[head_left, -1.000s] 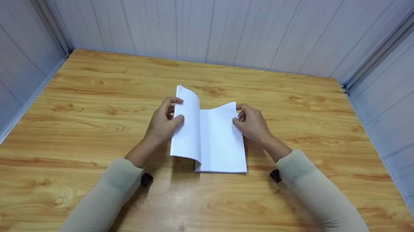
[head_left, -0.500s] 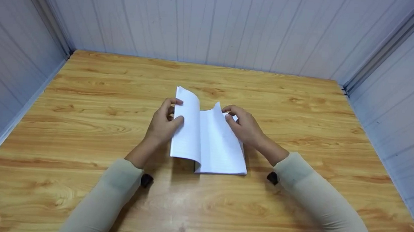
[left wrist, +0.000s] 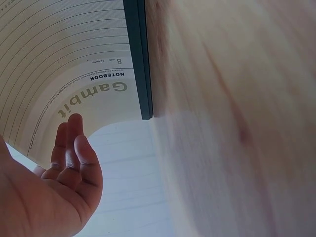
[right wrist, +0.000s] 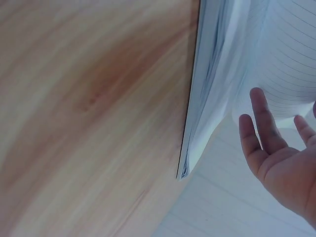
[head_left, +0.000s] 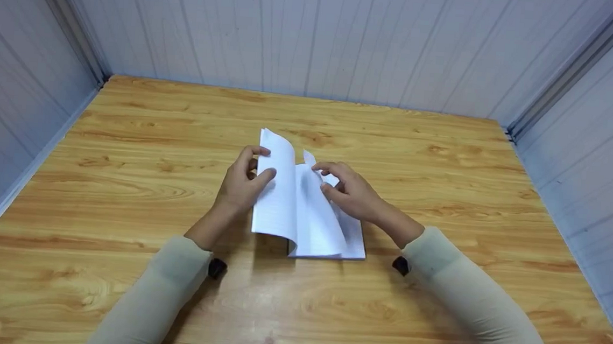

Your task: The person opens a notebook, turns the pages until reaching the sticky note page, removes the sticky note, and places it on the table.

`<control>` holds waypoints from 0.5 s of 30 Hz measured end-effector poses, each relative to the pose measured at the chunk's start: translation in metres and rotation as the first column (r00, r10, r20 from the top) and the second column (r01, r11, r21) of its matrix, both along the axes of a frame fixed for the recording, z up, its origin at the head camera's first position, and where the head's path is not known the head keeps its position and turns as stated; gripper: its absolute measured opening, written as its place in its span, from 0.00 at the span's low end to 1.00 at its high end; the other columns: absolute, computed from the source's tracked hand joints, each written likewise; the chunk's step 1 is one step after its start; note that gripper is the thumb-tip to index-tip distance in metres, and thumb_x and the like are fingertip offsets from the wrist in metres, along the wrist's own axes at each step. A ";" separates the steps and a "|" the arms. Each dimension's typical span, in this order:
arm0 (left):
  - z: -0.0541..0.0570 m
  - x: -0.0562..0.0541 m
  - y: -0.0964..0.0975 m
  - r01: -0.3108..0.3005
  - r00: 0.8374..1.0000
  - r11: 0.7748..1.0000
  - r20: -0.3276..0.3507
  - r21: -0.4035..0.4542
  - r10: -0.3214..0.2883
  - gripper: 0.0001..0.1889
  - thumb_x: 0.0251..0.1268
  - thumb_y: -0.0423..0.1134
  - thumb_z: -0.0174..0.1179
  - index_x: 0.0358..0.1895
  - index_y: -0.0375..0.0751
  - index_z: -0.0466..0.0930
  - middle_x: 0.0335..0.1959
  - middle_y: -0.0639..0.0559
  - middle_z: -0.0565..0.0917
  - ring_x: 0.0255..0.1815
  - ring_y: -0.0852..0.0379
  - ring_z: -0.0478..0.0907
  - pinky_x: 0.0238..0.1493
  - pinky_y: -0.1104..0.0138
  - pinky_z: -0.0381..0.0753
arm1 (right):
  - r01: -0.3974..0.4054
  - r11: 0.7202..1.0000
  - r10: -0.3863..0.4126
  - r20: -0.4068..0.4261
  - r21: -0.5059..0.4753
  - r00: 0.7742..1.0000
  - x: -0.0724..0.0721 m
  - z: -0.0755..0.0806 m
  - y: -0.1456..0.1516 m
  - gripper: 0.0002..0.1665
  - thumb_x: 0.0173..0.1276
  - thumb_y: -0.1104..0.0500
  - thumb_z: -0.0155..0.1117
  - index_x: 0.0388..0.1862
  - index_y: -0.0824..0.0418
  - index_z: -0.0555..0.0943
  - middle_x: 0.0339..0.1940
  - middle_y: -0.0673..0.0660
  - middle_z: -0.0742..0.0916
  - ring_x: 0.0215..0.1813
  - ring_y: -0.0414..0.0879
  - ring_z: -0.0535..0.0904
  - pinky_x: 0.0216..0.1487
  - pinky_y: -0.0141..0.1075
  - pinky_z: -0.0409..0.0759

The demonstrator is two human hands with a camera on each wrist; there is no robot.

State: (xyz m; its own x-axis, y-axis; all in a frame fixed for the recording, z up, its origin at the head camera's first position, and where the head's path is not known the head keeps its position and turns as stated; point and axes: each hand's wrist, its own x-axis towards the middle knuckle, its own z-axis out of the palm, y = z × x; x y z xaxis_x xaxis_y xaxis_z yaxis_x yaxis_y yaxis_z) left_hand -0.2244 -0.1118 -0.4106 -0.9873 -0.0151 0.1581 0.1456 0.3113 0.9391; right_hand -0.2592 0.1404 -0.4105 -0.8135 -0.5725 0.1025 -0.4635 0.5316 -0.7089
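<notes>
White-paged notebook (head_left: pixel 354 241): L hand (head_left: pixel 242 184) clamped on raised pgs (head_left: pixel 278 205), R hand (head_left: pixel 354 194), loosely parted, touching curled leaf (head_left: pixel 320 221).

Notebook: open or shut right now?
Open. In the head view, the left hand holds the left-side pages of the notebook up, while a page curls up at the right hand.

One notebook (head_left: pixel 276 207), one table (head_left: pixel 135 154), three walls (head_left: pixel 316 38) (head_left: pixel 17 65) (head_left: pixel 600 133), two grips (head_left: pixel 242 181) (head_left: pixel 356 195) (two sleeves (head_left: pixel 150 290) (head_left: pixel 481 303)) show.
</notes>
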 end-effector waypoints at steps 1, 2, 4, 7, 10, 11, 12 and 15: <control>0.000 0.000 0.000 0.001 1.000 1.000 -0.001 -0.002 -0.001 0.19 0.61 0.41 0.57 0.55 0.48 0.70 0.31 0.47 0.78 0.26 0.56 0.69 0.34 0.66 0.69 | -0.015 1.000 0.015 0.000 0.010 1.000 0.000 0.000 0.000 0.24 0.74 0.53 0.51 0.67 0.47 0.70 0.58 0.57 0.76 0.34 0.46 0.78 0.38 0.37 0.77; 0.000 0.000 0.000 -0.001 1.000 1.000 0.000 -0.001 0.001 0.19 0.61 0.41 0.57 0.55 0.48 0.70 0.31 0.47 0.78 0.26 0.56 0.69 0.34 0.66 0.69 | -0.033 0.999 0.033 0.001 0.016 0.999 0.001 0.000 0.000 0.24 0.73 0.52 0.51 0.68 0.47 0.70 0.58 0.57 0.76 0.34 0.46 0.78 0.39 0.38 0.78; 0.000 0.000 0.000 -0.003 1.000 1.000 0.003 -0.002 0.003 0.19 0.61 0.41 0.57 0.55 0.48 0.70 0.31 0.47 0.79 0.26 0.56 0.69 0.34 0.67 0.69 | -0.063 0.998 0.063 0.013 0.031 0.998 0.002 0.000 -0.001 0.25 0.73 0.51 0.51 0.69 0.45 0.69 0.59 0.57 0.74 0.38 0.47 0.80 0.42 0.39 0.79; 0.000 0.000 0.000 -0.008 1.000 1.000 0.011 -0.004 0.008 0.19 0.60 0.41 0.58 0.56 0.48 0.70 0.32 0.47 0.79 0.26 0.56 0.69 0.34 0.66 0.69 | -0.099 0.994 0.097 0.028 0.056 0.995 0.004 0.002 -0.002 0.27 0.74 0.48 0.51 0.71 0.41 0.66 0.64 0.56 0.72 0.44 0.49 0.81 0.47 0.41 0.79; 0.001 0.000 0.001 -0.009 1.000 1.000 0.017 -0.013 0.009 0.20 0.61 0.42 0.58 0.56 0.49 0.70 0.34 0.46 0.80 0.27 0.56 0.69 0.34 0.66 0.69 | -0.125 0.989 0.125 0.018 0.074 0.992 0.006 0.003 -0.003 0.29 0.74 0.45 0.50 0.72 0.39 0.64 0.68 0.55 0.70 0.50 0.51 0.81 0.53 0.44 0.78; 0.001 0.000 0.001 -0.008 1.000 1.000 0.017 -0.014 0.008 0.20 0.61 0.42 0.58 0.56 0.48 0.70 0.35 0.46 0.80 0.28 0.56 0.69 0.34 0.67 0.69 | -0.133 0.988 0.132 0.012 0.076 0.991 0.006 0.003 -0.004 0.29 0.74 0.45 0.50 0.72 0.39 0.64 0.69 0.55 0.69 0.51 0.51 0.81 0.55 0.45 0.78; 0.001 0.000 0.001 -0.007 1.000 1.000 0.017 -0.017 0.007 0.20 0.61 0.42 0.58 0.57 0.48 0.70 0.35 0.46 0.80 0.28 0.56 0.69 0.34 0.67 0.69 | -0.140 0.987 0.139 0.009 0.075 0.990 0.007 0.004 -0.005 0.29 0.74 0.45 0.50 0.73 0.39 0.63 0.70 0.55 0.68 0.52 0.51 0.81 0.56 0.45 0.77; 0.001 -0.001 0.001 -0.003 1.000 1.000 0.011 -0.014 0.004 0.20 0.61 0.42 0.59 0.57 0.48 0.70 0.36 0.47 0.81 0.28 0.56 0.69 0.34 0.67 0.69 | -0.157 0.985 0.157 0.006 0.073 0.988 0.008 0.004 -0.006 0.30 0.73 0.44 0.51 0.73 0.39 0.62 0.71 0.55 0.67 0.54 0.50 0.80 0.59 0.47 0.75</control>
